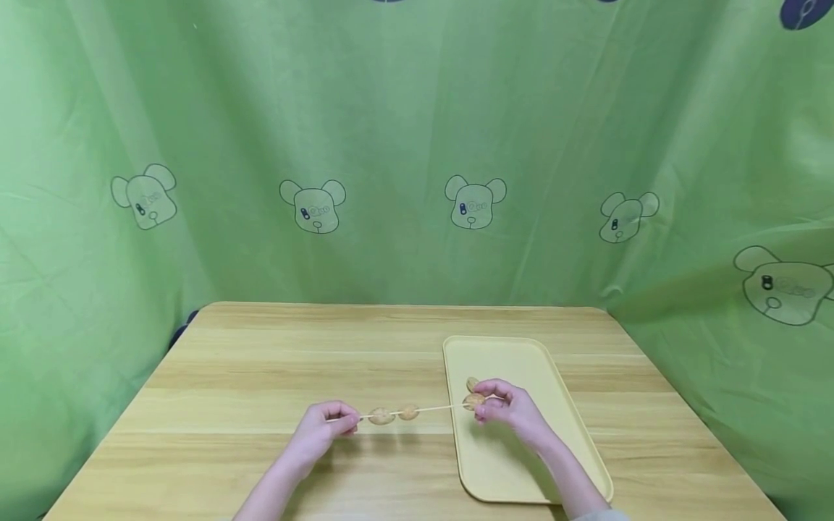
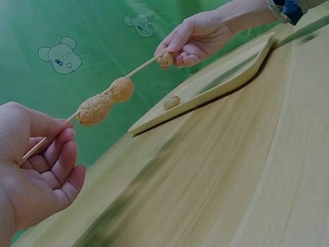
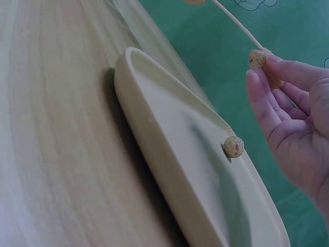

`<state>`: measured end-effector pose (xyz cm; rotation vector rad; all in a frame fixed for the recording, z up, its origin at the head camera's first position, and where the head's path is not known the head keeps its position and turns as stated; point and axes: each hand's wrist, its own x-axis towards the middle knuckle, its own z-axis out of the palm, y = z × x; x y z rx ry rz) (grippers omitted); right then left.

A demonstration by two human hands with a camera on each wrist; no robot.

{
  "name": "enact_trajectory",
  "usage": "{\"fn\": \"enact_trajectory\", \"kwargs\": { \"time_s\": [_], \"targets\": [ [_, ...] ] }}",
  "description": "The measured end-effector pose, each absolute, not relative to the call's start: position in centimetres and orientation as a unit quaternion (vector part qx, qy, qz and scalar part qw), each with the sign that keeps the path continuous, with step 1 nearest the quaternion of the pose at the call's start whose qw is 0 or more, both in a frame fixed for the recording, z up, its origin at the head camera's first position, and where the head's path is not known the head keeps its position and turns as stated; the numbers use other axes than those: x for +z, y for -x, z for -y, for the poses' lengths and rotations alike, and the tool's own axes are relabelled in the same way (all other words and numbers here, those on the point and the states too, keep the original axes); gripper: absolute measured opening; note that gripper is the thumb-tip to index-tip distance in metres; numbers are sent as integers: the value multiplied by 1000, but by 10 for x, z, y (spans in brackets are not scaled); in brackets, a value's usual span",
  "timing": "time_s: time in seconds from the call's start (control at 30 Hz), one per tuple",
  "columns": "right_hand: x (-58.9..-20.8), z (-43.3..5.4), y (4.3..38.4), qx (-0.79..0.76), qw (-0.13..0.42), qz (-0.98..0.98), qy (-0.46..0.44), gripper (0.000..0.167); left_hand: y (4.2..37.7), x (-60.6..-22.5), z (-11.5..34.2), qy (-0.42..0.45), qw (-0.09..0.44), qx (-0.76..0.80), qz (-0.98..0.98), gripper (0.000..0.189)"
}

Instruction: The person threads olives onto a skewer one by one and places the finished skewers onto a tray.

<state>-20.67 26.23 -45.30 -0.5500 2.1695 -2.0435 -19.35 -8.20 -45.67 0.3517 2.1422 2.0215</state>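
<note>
Thumb and fingers of my left hand (image 1: 319, 430) pinch a thin wooden skewer (image 1: 435, 408) near its left end. Two light-brown, nut-like pieces are threaded on it: a larger wrinkled one (image 2: 94, 110) and a smaller rounder one (image 2: 122, 89). My right hand (image 1: 515, 411) pinches another nut-like piece (image 3: 264, 67) at the skewer's far end, above the tray. That end meets the piece; how deep it goes in is hidden. A further nut-like piece (image 3: 234, 147), showing a small hole, lies in the beige tray (image 1: 515, 456) below the right hand.
The rectangular tray with a low rim stands right of centre on a wood-grain table (image 1: 260, 362). A green curtain (image 1: 391, 108) printed with bear faces surrounds the table at the back and both sides.
</note>
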Motion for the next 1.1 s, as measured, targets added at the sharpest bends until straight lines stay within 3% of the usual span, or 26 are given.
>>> {"fn": "enact_trajectory", "kwargs": {
  "time_s": [0.33, 0.63, 1.1],
  "targets": [
    [-459, -253, 205, -769, 22, -621, 152, 23, 194, -457, 80, -102, 89, 683, -718, 24],
    [-460, -245, 205, -786, 25, -587, 192, 26, 195, -457, 79, -93, 82, 694, -709, 21],
    [-459, -228, 206, -807, 43, -563, 173, 30, 192, -453, 79, -96, 76, 705, -699, 22]
  ]
}}
